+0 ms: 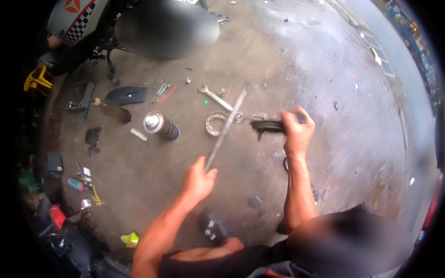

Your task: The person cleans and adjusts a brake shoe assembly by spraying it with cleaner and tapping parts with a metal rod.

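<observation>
A long, thin grey metal rod (pixel 226 123) with a ribbed-looking surface slants up and away from my left hand (pixel 198 180), whose fingers are closed round its near end. Motion blurs the rod's far tip. To the right, my right hand (pixel 298 130) grips a dark elongated object (pixel 269 126) with ragged bits along its lower edge, brush-like but too blurred to name surely. A gap separates the two held things. On the ground below lie a combination wrench (pixel 215 98) and a pale segmented ring (pixel 215 124), partly covered by the rod.
An upright spray can (pixel 160 126) with a red straw stands left of the ring. Beyond it are a brown bottle (pixel 113 111), a black curved part (pixel 127 95) and a metal box (pixel 79 96). A motorcycle (pixel 74 23) is at the far left; a black shoe (pixel 213 227) is near me.
</observation>
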`<state>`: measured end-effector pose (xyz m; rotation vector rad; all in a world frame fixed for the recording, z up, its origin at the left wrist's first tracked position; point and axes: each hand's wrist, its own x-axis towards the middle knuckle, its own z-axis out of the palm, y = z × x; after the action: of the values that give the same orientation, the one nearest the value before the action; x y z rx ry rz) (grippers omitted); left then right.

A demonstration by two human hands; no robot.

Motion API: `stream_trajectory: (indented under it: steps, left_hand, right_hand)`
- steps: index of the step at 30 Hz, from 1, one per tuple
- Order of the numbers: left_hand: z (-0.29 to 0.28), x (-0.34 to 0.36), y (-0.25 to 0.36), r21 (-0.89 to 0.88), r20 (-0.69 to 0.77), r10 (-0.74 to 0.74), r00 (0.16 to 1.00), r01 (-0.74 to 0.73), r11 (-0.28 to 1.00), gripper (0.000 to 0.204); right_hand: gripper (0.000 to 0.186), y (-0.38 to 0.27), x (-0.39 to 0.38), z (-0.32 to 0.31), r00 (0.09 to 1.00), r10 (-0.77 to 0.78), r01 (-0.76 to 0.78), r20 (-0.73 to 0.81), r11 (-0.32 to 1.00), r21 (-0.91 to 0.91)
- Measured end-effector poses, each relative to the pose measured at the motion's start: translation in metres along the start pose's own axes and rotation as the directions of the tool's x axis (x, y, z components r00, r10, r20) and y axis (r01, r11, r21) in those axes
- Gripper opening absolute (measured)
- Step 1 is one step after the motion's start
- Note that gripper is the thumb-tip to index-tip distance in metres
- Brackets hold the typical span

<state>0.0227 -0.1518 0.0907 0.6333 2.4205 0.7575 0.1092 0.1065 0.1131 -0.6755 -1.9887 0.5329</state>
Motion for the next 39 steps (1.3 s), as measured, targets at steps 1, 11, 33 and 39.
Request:
stream_trajectory:
  steps: [1,11,33,39]
  left_hand:
    - [-0.02,0.0,0.037,-0.094,-0.185,0.148,0.971,-0.168,0.981,0.037]
    - [-0.003,0.0,-0.002,-0.142,-0.031,0.047,0.998,-0.051,0.989,0.025]
    - [0.005,-0.01,-0.02,-0.126,-0.092,0.042,0.995,-0.054,0.991,0.026]
    - [-0.059,-0.013,0.056,-0.415,-0.648,0.101,0.755,-0.461,0.785,0.016]
  right_hand:
    - [0.017,0.017,-0.005,-0.011,0.927,0.374,-0.358,0.022,0.866,0.348]
    - [0.016,-0.027,-0.004,-0.01,0.928,0.373,-0.35,0.0,0.869,0.35]
    - [0.025,-0.019,-0.022,0.016,0.98,0.195,-0.197,0.032,0.949,0.246]
    - [0.019,0.004,-0.021,-0.005,0.775,0.613,-0.59,0.155,0.614,0.524]
